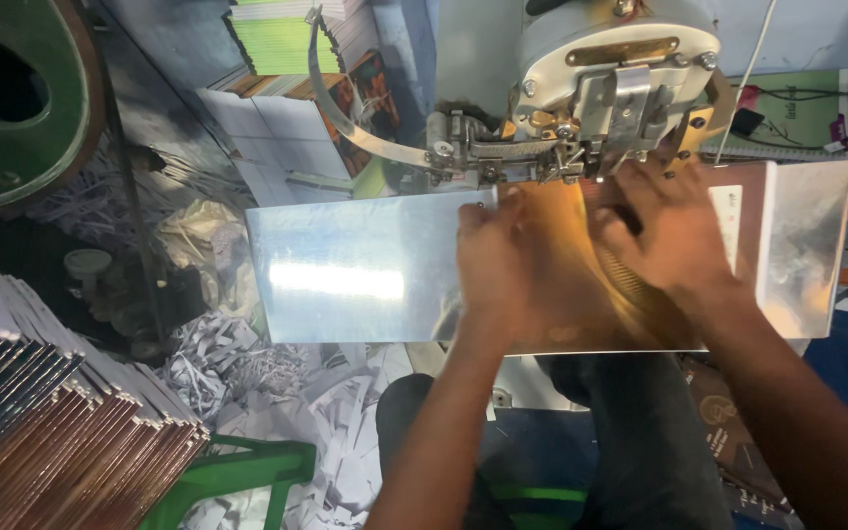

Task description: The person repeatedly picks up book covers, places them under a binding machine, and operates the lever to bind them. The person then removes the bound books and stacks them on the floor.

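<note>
A glossy brown booklet (566, 294) lies open over the shiny metal saddle plate (355, 265) of a stitching machine. The machine's cream and metal head (610, 88) hangs right above the booklet's fold. My left hand (493, 255) presses flat on the booklet's left half, fingers together. On the right half lies my right hand (664, 231), fingers spread, just below the stitching head. Neither hand grips; both hold the booklet down on the plate.
A fanned stack of brown booklets (51, 432) sits at lower left beside a green plastic stool (238, 471). Paper trimmings (267, 383) litter the floor. Stacked printed covers (287, 39) stand behind the machine. A large green machine part (12, 98) is at top left.
</note>
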